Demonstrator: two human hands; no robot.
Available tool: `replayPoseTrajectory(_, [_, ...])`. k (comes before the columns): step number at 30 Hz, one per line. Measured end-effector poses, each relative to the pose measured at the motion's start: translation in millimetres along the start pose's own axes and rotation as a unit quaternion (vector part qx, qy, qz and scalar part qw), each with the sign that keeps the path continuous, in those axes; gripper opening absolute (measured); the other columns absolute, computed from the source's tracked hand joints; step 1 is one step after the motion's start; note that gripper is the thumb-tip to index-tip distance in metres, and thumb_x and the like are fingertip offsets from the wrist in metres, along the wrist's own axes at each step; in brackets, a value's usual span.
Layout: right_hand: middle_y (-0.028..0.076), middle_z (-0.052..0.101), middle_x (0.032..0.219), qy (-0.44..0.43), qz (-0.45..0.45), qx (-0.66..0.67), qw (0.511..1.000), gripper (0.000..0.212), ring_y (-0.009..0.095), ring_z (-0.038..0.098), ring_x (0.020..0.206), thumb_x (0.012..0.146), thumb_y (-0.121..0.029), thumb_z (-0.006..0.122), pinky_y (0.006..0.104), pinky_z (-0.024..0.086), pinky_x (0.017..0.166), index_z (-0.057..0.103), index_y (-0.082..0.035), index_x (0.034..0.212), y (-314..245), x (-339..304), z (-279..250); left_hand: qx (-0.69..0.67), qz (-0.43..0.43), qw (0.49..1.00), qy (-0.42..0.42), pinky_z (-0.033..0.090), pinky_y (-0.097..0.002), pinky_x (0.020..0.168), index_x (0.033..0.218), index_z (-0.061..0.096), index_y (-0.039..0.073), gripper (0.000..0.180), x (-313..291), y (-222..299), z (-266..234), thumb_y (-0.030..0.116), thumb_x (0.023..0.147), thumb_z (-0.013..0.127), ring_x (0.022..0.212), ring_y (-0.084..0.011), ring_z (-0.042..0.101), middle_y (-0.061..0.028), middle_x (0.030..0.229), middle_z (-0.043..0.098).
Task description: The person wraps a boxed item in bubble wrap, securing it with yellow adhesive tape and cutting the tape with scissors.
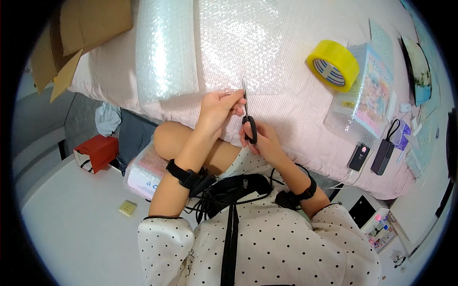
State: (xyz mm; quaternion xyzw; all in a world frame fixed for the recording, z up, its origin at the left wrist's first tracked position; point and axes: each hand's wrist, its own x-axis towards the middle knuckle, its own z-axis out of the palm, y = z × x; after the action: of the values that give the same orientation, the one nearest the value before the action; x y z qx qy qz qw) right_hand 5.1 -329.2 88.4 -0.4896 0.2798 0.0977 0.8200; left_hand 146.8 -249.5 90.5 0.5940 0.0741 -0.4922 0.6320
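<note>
My right hand (265,139) grips the black handles of a pair of scissors (251,129), whose blades point away from me. Their tips lie over the near edge of a clear bubble wrap sheet (236,45) spread on the bed. Just left of the blades, my left hand (215,109) is closed, with thumb and fingers pinching the near edge of that sheet. Its fingertips are close to the blades, and I cannot tell whether they touch. To the left, a thick roll or folded length of bubble wrap (164,52) adjoins the sheet.
A roll of yellow tape (332,65) lies to the right, beside a clear package with a printed picture (372,95). Two black devices (381,157) rest near the bed's right edge. An opened cardboard box (93,26) is at far left, a red box (97,153) on the floor.
</note>
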Motion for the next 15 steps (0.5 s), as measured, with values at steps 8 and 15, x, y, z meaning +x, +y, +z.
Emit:
replayPoseTrajectory(8, [0.003,0.055,0.065,0.006,0.009,0.004,1.0,0.037,0.004,0.038,0.042,0.093,-0.04,0.051,0.0201,0.027,0.038,0.056,-0.004,0.088,-3.0,2.5,2.4,0.011,0.011,1.0,0.009,0.041,-0.0204,0.051,0.078,0.064,-0.002,0.02,-1.1,-0.1,2.4,0.017,0.087,0.063,0.054,-0.0088,0.052,-0.0033,0.063,0.06])
replayPoseTrajectory(15, [0.0,0.055,0.062,0.015,0.019,0.043,0.999,0.025,0.004,0.039,0.044,0.091,-0.031,0.055,0.0202,0.026,0.04,0.058,-0.007,0.084,-6.7,3.1,4.1,0.032,0.0,0.999,0.005,0.041,-0.0207,0.051,0.078,0.064,-0.002,0.021,-3.8,4.5,2.7,0.016,0.087,0.062,0.053,-0.0095,0.052,-0.0039,0.062,0.058])
